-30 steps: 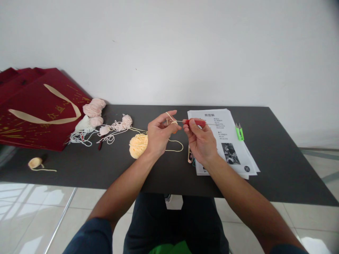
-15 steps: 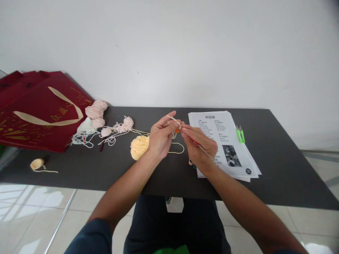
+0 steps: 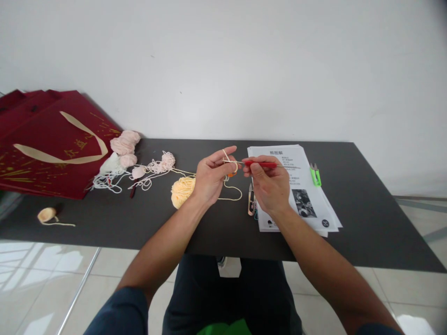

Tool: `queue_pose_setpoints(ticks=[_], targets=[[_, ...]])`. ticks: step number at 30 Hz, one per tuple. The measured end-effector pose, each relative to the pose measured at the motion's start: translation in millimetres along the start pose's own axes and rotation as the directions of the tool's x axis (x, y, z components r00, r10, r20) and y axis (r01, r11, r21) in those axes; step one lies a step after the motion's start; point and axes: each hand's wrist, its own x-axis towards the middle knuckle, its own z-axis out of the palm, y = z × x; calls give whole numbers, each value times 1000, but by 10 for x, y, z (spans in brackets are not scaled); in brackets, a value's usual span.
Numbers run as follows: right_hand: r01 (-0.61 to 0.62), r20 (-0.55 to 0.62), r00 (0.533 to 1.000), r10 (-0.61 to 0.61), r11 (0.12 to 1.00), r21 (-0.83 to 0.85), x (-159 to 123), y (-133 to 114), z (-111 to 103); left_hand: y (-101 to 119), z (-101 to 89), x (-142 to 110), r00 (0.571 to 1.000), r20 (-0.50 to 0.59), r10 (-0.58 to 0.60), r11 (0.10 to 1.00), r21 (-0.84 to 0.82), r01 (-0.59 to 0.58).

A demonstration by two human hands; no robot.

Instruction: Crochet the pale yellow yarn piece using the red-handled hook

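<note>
Between thumb and fingers, my left hand (image 3: 211,179) pinches a small cream crochet piece (image 3: 234,167), with yarn looped over the raised index finger. A bit of orange shows at the piece's lower edge. My right hand (image 3: 270,186) grips the red handle of a crochet hook (image 3: 261,164); the hook's thin metal shaft points left and reaches the yarn at my left fingers. Strands run down from the piece. Behind my left wrist sits a pale yellow yarn ball (image 3: 183,191), partly covered by the hand.
Printed sheets (image 3: 314,209) lie under and beyond my right hand, with green thread snips (image 3: 315,175) on their right edge and other snips (image 3: 251,200) at their left. Pink and white yarn (image 3: 122,151) lies beside a dark red gift bag (image 3: 45,149). A small cream crochet cup (image 3: 47,214) sits far left.
My right hand has turned, bringing the red hook from slanting down to nearly level. It has moved slightly right, away from my left hand. The left hand keeps its hold.
</note>
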Motion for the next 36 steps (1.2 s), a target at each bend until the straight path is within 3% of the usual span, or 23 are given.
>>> queue_pose_setpoints(ticks=[20,27,36], targets=[[74,-16,997,-75,996,-40,49,-117,-54,35,-18,-3,998,44,51,998,34,-53],[166,10,986,-166,981,-103,29,-118,-65,19,-62,14,991,92,99,995,13,-100],[153,58,987,-148,984,-92,10,-134,-67,81,-90,17,987,157,24,1000,10,-26]])
